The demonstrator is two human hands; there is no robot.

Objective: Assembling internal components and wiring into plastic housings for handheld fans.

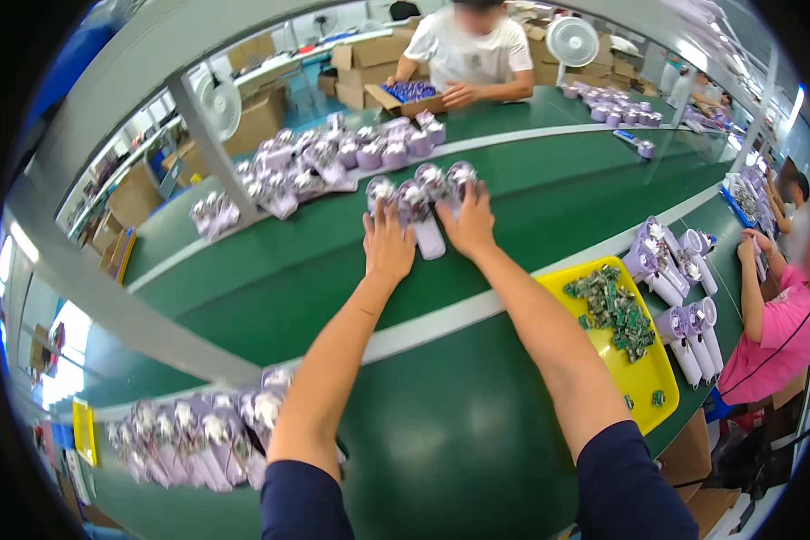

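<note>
Ahead of me, a small cluster of lilac handheld device housings (430, 238) lies on the green belt, with round open heads and whitish and metallic parts inside. My left hand (389, 245) rests on the near left of the cluster, fingers over the leftmost housings. On the right side, my right hand (470, 223) has its fingers against the rightmost head. Together both hands hold the cluster from its two sides. The palms and parts of the handles are hidden under the fingers.
At right, a yellow tray (659, 396) holds small green circuit boards (614, 306), beside more lilac housings (693, 337). Other piles lie at lower left (189, 441) and beyond the belt (324, 157). A metal post (209, 139) stands left. Co-workers sit across and at right.
</note>
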